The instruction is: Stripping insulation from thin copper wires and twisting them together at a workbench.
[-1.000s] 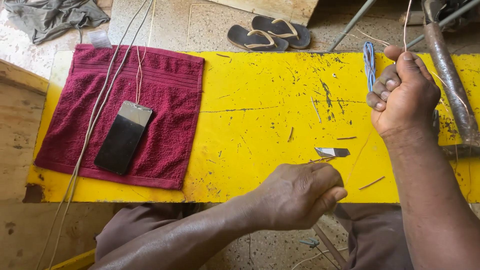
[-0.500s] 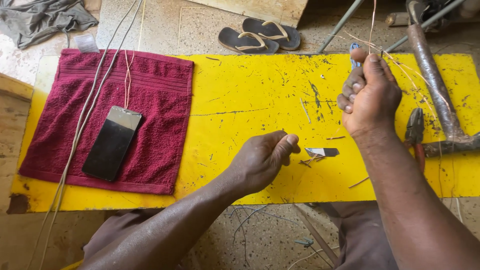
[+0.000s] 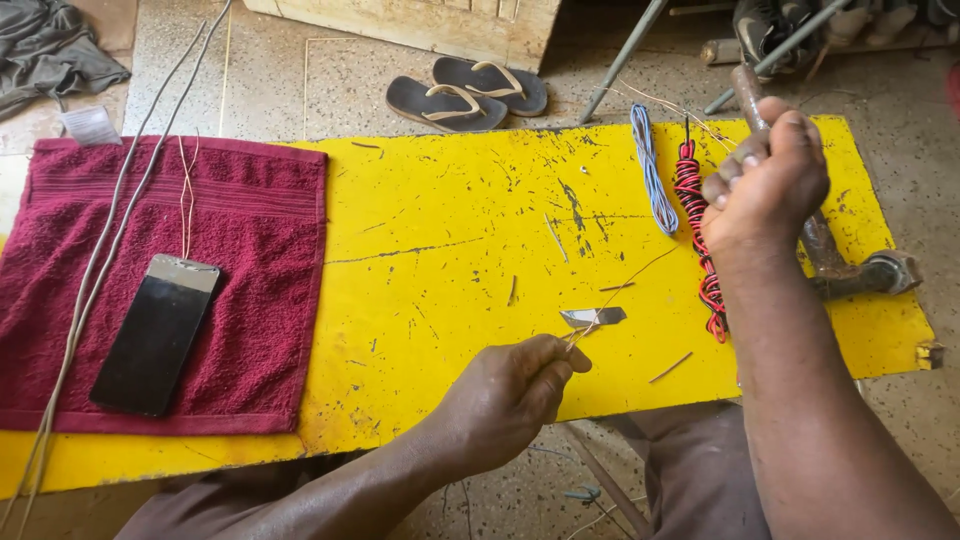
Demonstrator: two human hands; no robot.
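- The left hand (image 3: 505, 395) pinches one end of a thin bare copper-coloured wire (image 3: 625, 288) between thumb and fingers, low over the near edge of the scratched yellow painted board (image 3: 440, 260).
- The wire runs up and to the right toward the right hand (image 3: 765, 180), which is closed in a fist above the board's far right part; whether it grips the wire's other end cannot be told.
- A small flat metal blade (image 3: 592, 317) lies on the board just beyond the left hand.
- A blue wire bundle (image 3: 650, 170) and a twisted red-and-black cable (image 3: 695, 220) lie just beside the right hand.
- A dark phone (image 3: 155, 335) rests on a maroon towel (image 3: 260, 260) at the left.
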